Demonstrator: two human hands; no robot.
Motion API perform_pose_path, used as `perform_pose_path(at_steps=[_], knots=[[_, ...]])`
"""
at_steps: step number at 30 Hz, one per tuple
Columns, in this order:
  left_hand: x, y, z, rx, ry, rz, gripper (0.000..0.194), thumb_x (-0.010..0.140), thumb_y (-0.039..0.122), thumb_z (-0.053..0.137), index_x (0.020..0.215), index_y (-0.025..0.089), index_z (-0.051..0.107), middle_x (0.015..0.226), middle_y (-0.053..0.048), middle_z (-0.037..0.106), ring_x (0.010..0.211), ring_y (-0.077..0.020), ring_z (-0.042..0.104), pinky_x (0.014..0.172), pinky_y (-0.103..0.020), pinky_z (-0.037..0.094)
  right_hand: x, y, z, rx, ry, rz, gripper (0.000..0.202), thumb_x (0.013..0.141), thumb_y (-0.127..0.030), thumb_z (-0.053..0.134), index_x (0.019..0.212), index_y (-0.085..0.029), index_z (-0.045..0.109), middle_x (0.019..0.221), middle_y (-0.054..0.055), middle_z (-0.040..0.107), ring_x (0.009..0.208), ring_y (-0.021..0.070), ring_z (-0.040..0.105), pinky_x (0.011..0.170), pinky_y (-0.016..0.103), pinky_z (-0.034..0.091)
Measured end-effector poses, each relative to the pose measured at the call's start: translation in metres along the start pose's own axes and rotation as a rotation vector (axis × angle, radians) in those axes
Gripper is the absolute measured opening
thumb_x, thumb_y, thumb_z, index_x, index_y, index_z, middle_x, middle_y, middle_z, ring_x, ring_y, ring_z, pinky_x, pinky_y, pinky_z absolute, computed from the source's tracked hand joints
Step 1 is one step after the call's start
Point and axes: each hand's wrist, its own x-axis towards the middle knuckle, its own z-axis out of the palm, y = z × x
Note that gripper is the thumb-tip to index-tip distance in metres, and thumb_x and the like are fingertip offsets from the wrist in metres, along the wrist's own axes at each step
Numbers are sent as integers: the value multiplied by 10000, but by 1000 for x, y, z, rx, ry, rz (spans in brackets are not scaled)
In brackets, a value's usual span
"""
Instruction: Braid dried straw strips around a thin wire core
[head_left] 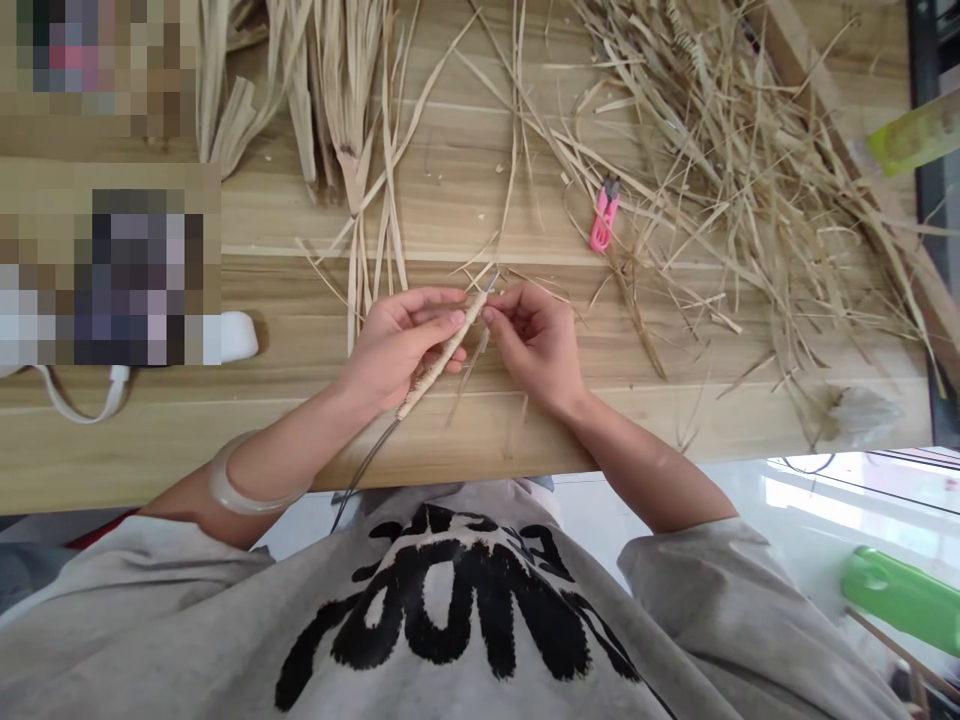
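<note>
A slim rod wrapped in pale straw (437, 368) slants across the middle of the view, with dark wires (365, 468) trailing from its lower end and a thin metallic tip at the top. My left hand (409, 345) holds it, thumb pressed on its upper part. Beside the upper end, my right hand (534, 340) is closed in a pinch, thumb against index finger; whatever lies between those fingertips is too small to make out. Loose thin straw strips lie around the tip and below the hands.
Dried leaf bundles (349, 100) lie at the back left, near a white device with a cable (238, 336). Pink snips (604, 215) lie right of centre, beside a large straw pile (720, 150) and a wooden bar (840, 140).
</note>
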Motion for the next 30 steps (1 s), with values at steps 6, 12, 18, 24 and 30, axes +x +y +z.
perform_pose_path(at_steps=[6,12,18,24,30], knots=[[-1,2,3,-88,-7,-59,147,773,105,741,918,118,730,742,-20,733,465,-60,605,407,-149,499,-7,-4,6,-25,49,-3,246,883,-379,644,771,-206,508,495,-112,308,443,48,246,457,225,208],[1,3,2,-110,-8,-87,91,784,82,725,869,114,736,687,-7,709,463,-63,609,402,-144,500,-7,-5,7,-5,72,22,298,882,-468,639,780,-207,536,494,-110,278,435,46,204,441,232,178],[2,3,0,-118,-72,-95,94,854,129,681,930,138,737,891,-52,761,580,-87,694,512,-182,579,-3,-2,3,-38,136,-42,319,879,-514,645,799,-211,586,513,-86,299,448,60,233,434,243,205],[-2,5,2,-140,-203,-213,195,929,194,554,961,146,740,948,-98,776,708,-171,753,630,-287,626,12,12,-22,-34,211,-111,353,897,-596,586,912,-244,617,571,-57,334,468,80,348,437,250,249],[-4,-1,-2,-67,-459,-292,246,808,348,670,885,135,765,707,-95,725,401,-80,467,340,-201,310,26,18,-37,52,273,-66,381,881,-633,587,986,-267,605,577,-57,366,463,91,402,436,263,283]])
